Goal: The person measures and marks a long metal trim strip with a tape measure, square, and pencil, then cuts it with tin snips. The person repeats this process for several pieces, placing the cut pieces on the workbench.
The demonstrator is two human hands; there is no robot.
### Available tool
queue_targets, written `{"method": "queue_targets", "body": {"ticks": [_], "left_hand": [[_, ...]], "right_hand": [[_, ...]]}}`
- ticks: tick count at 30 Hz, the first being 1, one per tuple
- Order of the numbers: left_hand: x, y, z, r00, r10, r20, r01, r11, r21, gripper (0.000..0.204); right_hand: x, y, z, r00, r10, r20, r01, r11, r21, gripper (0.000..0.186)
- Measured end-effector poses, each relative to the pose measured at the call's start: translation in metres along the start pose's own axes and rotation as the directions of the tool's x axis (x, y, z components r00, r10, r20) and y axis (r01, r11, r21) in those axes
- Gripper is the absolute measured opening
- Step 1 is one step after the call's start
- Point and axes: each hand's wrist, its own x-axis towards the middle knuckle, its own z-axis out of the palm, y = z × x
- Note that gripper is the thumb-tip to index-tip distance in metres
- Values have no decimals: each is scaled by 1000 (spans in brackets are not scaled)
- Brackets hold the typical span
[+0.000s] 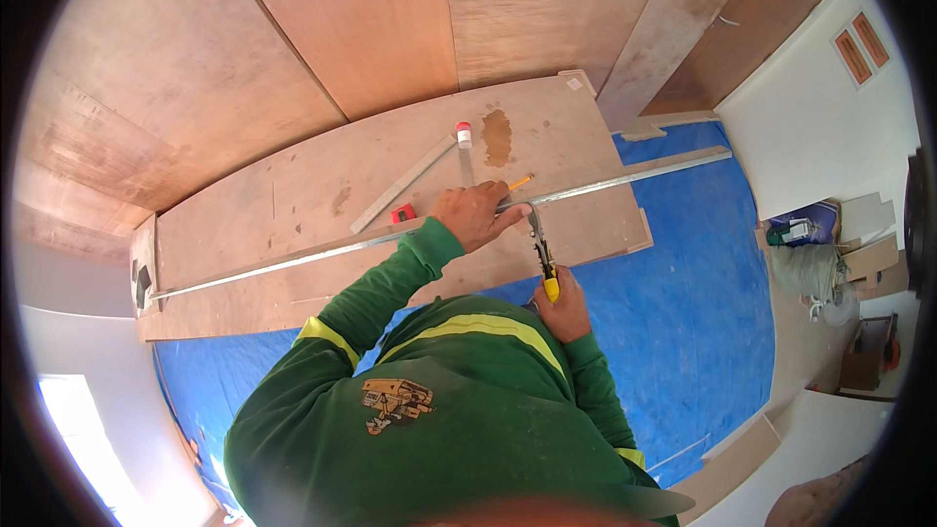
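Note:
My left hand rests over a long, thin galvanized metal channel, fingers closed on it and thumb reaching to the right. The channel crosses a plywood board and sticks out beyond its right end. In my right hand is a pair of tin snips with yellow handles. Their jaws touch or lie very close to the channel's near edge, just beside my left thumb; whether they bite into the metal I cannot tell. A yellow pencil lies right behind the channel.
A red tape measure, a flat strip and a small white container with a red lid lie on the board. Blue sheeting covers the floor. Plywood panels stand behind. Coiled material and boxes sit at the right.

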Motion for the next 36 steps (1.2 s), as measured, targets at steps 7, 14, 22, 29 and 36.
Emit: {"method": "queue_targets", "body": {"ticks": [7, 14, 22, 29, 36], "left_hand": [[1, -4, 1, 1000, 17, -2, -17, 1000, 22, 63], [-1, -9, 12, 999, 37, -11, -37, 999, 21, 67], [10, -19, 23, 999, 10, 51, -11, 1000, 19, 69], [24, -29, 18, 991, -58, 117, 61, 998, -17, 68], [25, -32, 20, 994, 5, 113, 3, 998, -68, 67]], "right_hand": [[7, -2, 10, 987, 159, 23, -160, 987, 18, 31], [1, 19, 22, 984, 170, 45, -175, 971, 166, 22], [5, 30, 35, 964, 240, 117, -262, 930, 258, 28], [8, -17, 2, 965, 244, 95, -258, 950, 177, 41], [7, -37, 10, 986, 167, -2, -165, 980, 108, 40]]}}
